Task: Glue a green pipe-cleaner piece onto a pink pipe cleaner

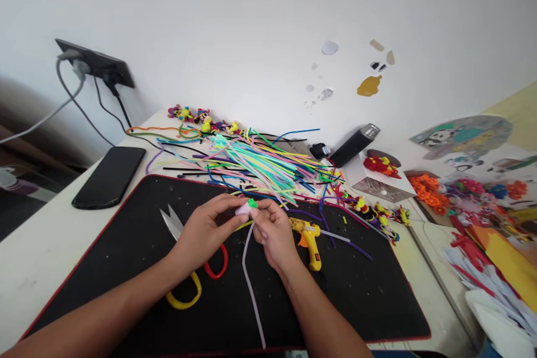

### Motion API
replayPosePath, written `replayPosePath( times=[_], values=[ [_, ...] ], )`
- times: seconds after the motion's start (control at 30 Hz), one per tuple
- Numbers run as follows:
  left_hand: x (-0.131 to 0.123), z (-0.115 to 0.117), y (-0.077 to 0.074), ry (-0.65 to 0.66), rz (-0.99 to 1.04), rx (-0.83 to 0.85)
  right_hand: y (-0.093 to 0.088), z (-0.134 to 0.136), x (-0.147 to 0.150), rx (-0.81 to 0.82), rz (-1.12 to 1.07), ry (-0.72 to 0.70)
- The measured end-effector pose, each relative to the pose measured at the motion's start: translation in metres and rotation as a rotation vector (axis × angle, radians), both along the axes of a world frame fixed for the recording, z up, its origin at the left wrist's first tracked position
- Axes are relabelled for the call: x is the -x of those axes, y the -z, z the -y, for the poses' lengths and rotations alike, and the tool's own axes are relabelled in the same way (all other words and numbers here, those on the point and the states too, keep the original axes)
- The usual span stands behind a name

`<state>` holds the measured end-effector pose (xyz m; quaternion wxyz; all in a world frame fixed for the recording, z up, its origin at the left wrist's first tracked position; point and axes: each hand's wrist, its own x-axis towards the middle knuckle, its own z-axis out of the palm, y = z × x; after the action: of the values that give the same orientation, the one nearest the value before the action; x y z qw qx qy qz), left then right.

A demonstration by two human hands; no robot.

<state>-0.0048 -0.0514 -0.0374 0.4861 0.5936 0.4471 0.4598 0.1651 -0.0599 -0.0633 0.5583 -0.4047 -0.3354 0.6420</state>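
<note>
My left hand (pixel 200 230) pinches a small pale lilac and green pipe-cleaner piece (pixel 243 209) between thumb and fingers. On its other side, my right hand (pixel 274 229) has its fingers closed at the same piece. From between the hands a long lilac pipe cleaner (pixel 250 282) hangs down toward the mat's front edge. Scissors with one red and one yellow handle loop (pixel 188 297) lie partly hidden under my left hand and forearm. Just right of my right hand rests a yellow hot glue gun (pixel 311 241), a pale glue stick poking from its back.
Many coloured pipe cleaners (pixel 255 162) lie heaped behind the black mat (pixel 138 246). A phone (pixel 109 176) lies at left, below a wall socket (pixel 98 61). A black bottle (pixel 354 145) leans at the back right. Small colourful figures (pixel 380 212) and orange pipe-cleaner pieces (pixel 428 193) are at right.
</note>
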Motion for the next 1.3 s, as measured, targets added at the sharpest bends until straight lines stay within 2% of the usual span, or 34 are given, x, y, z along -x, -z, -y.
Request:
replayPosePath(
  times=[0.37, 0.6, 0.83, 1.1, 1.3],
  values=[
    [-0.001, 0.004, -0.004, -0.056, -0.021, -0.119, 0.0, 0.004, 0.003, -0.016, 0.012, -0.055],
    [-0.001, 0.003, -0.005, -0.085, -0.103, -0.188, 0.001, 0.004, 0.004, -0.008, 0.024, -0.075],
    [0.0, 0.001, -0.002, -0.122, -0.113, -0.185, 0.003, 0.007, 0.003, 0.0, 0.028, -0.085],
    [-0.001, 0.0, 0.003, -0.113, -0.183, -0.263, 0.0, 0.007, 0.006, -0.027, 0.038, -0.107],
    [0.0, 0.001, 0.01, -0.047, -0.288, -0.343, 0.001, 0.007, 0.007, -0.015, 0.019, -0.106]
  ],
)
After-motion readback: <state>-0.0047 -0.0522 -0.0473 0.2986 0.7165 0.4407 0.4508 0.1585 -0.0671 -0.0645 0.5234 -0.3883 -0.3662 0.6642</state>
